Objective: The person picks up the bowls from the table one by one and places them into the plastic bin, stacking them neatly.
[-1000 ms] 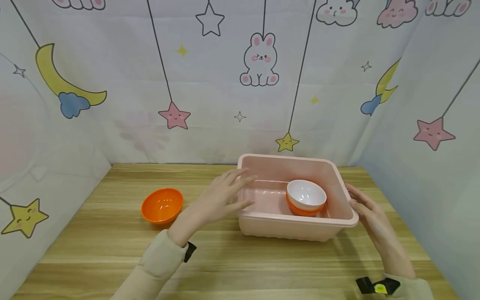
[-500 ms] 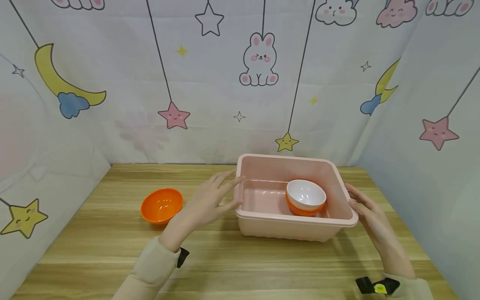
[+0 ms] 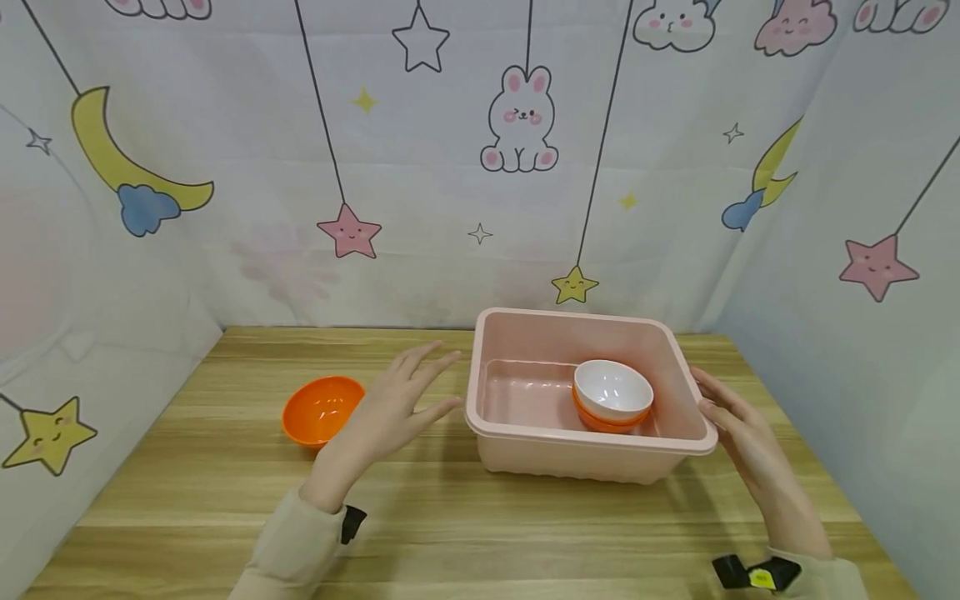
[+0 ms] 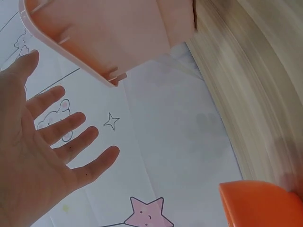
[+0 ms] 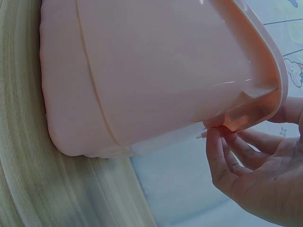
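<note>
A pink plastic storage bin [image 3: 585,454] stands on the table with a white bowl [image 3: 613,388] inside it. That bowl sits nested in orange ones [image 3: 609,423]. My right hand [image 3: 753,446] grips the bin's right rim; in the right wrist view its fingers [image 5: 218,161] curl under the lip. Spread and holding nothing, my left hand [image 3: 386,408] hovers between the bin and a separate orange bowl [image 3: 318,408]. The left wrist view shows its fingers apart, the bin wall [image 4: 118,38] above and the orange bowl [image 4: 260,205] at lower right.
The wooden table [image 3: 480,533] meets a white printed cloth [image 3: 420,167] at the back. Similar cloth rises along both sides. The bin stands close to the back edge.
My left hand has drawn back leftward from over the bin's left rim, now apart from it and nearer the lone orange bowl. The right hand and bin stay in place.
</note>
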A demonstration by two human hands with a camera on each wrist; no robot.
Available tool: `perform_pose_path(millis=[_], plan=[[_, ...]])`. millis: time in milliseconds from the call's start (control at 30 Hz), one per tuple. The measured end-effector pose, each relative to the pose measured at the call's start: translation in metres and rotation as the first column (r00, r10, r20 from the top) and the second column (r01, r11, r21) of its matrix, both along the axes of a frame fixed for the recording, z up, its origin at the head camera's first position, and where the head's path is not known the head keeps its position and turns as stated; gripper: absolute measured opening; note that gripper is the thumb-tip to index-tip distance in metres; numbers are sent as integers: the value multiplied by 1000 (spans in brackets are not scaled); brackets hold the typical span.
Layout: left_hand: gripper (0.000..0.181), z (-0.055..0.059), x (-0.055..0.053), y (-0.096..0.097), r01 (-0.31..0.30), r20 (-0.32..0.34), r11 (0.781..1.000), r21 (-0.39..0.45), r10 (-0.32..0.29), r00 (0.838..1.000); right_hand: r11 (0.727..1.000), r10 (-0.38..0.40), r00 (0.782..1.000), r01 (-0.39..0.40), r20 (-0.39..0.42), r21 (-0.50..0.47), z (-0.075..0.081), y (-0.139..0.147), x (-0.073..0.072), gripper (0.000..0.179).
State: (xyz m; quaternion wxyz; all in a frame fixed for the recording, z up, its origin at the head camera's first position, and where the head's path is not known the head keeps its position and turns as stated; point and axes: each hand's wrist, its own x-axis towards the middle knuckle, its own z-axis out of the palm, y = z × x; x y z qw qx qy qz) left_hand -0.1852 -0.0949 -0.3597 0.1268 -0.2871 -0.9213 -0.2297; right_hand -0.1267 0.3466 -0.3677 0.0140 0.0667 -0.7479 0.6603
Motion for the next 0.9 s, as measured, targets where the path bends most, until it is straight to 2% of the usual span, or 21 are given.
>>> perform_pose_path(millis=[500, 900], plan=[[58, -15, 3, -25, -94, 11, 995, 28, 94, 996, 1000, 7, 1000, -7, 7, 5, 1, 0, 0, 51], [56, -21, 4, -35, -141, 33, 989, 34, 140, 990, 1000, 12, 1000, -12, 8, 6, 2, 0, 1, 51]])
